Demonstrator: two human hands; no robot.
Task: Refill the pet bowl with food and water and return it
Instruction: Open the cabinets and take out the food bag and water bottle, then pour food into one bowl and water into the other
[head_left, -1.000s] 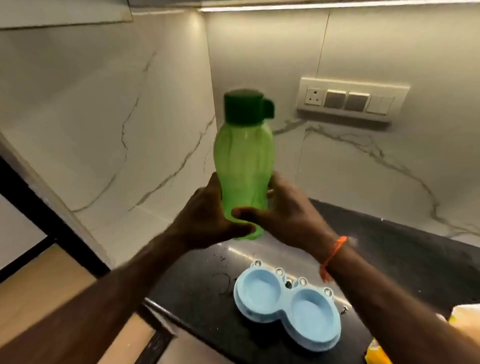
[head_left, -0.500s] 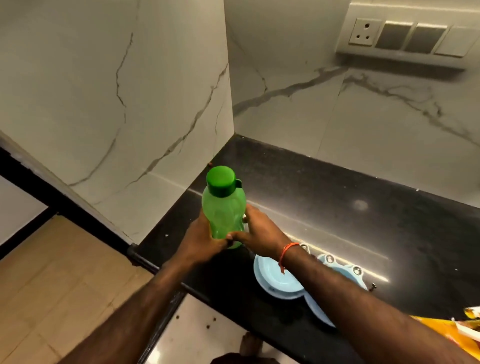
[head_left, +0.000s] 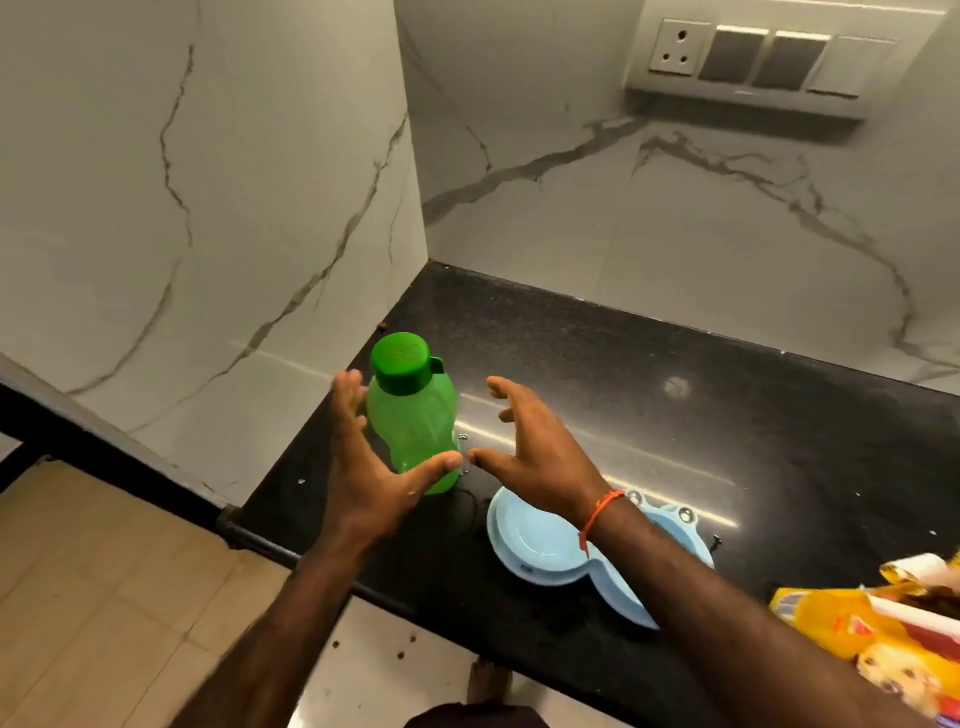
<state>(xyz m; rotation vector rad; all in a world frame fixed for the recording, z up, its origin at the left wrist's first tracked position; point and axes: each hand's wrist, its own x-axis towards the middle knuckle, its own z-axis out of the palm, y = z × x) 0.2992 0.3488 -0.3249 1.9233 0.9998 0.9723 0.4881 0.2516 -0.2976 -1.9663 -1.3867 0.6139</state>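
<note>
Head view: green bottle (head_left: 413, 415) stands upright on black counter (head_left: 649, 395); left hand (head_left: 363, 467) and right hand (head_left: 540, 457) spread either side, gripping nothing.

Black speckled countertop (head_left: 649, 374) tucked into a marble corner, pretty glossy with a strip of light reflected across it; a green bottle (head_left: 413, 421) with its cap on stands upright near the left edge, around 9 o'clock. A light blue double pet bowl (head_left: 540, 545) sits just beside it toward 5 o'clock by the front edge; a yellow pet food bag (head_left: 883, 634) lies way over at 4 o'clock.
</note>
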